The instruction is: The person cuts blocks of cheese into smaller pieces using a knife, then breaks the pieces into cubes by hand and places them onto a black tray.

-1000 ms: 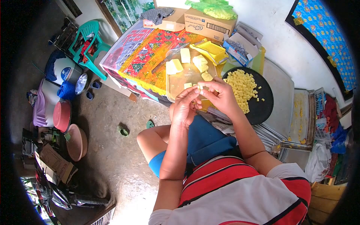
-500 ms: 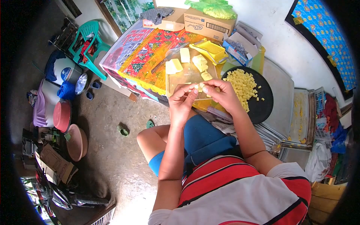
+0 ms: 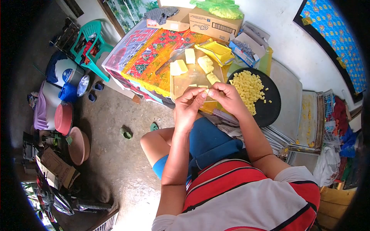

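Observation:
My left hand (image 3: 188,107) and my right hand (image 3: 228,99) meet over the near edge of a cutting board (image 3: 180,82). Fingertips of both are pinched on a small piece of yellow dough (image 3: 207,91), mostly hidden by the fingers. On the board lie a pale yellow dough block (image 3: 178,67), an upright-looking slab (image 3: 190,56), a lumpy dough piece (image 3: 206,64) and a smaller piece (image 3: 212,79) close to my right hand. A long knife (image 3: 166,65) rests along the board's left side. Right of my right hand, many small yellow dough cubes (image 3: 246,86) fill part of a round black tray (image 3: 271,109).
A yellow plastic basket (image 3: 217,52) and an open box (image 3: 246,48) stand behind the board. Cardboard boxes (image 3: 212,24) line the table's back. Metal trays (image 3: 285,96) lean at the right. A green chair (image 3: 89,46) and basins (image 3: 79,146) are at the left.
My fingertips have drawn closer together around the small dough piece, so less of it shows. My right hand has shifted slightly left. The things on the board look unmoved.

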Demonstrator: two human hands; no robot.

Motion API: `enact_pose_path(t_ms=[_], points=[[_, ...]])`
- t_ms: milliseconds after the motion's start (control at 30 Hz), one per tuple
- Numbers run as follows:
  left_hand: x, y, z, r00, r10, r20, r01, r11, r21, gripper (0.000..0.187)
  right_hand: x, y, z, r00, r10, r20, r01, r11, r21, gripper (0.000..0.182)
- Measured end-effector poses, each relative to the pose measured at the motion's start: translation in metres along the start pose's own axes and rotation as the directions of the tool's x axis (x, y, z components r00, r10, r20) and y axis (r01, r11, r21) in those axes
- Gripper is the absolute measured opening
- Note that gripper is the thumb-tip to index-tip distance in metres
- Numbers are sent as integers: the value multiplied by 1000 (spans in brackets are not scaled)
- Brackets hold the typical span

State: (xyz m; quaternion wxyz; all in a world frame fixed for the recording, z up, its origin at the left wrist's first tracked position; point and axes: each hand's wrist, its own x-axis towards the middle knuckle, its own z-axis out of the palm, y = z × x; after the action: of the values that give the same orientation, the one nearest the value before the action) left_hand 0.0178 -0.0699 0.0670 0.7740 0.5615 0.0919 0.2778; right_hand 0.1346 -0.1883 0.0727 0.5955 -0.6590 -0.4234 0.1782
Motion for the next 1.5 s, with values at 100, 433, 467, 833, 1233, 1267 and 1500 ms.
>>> enact_pose_path(t_ms=[100,433,467,833,1233,1267,1500], points=[[-4,0,3,991,-136,10,135,967,-217,18,-1,3,5,998,-25,-59,31,995,99,14],[-6,7,5,968,-219,120,246,918,-310,19,-6,0,3,982,-186,-31,188,952,242,21],[-7,9,5,964,-226,137,259,908,-329,19,-7,0,2,984,-174,-32,176,950,257,20],[-10,11,9,949,-305,74,311,876,-368,20,-5,-13,3,940,-336,-58,338,941,24,19],[-7,5,22,914,-373,159,406,831,-380,25,-16,3,-6,929,-322,-180,338,939,61,20],[-7,4,26,913,-376,160,409,849,-334,25,-18,3,-9,934,-314,-171,322,946,22,19],[-3,-32,42,847,-449,284,489,868,-86,34,-50,17,-47,976,-120,-182,107,991,-76,18]])
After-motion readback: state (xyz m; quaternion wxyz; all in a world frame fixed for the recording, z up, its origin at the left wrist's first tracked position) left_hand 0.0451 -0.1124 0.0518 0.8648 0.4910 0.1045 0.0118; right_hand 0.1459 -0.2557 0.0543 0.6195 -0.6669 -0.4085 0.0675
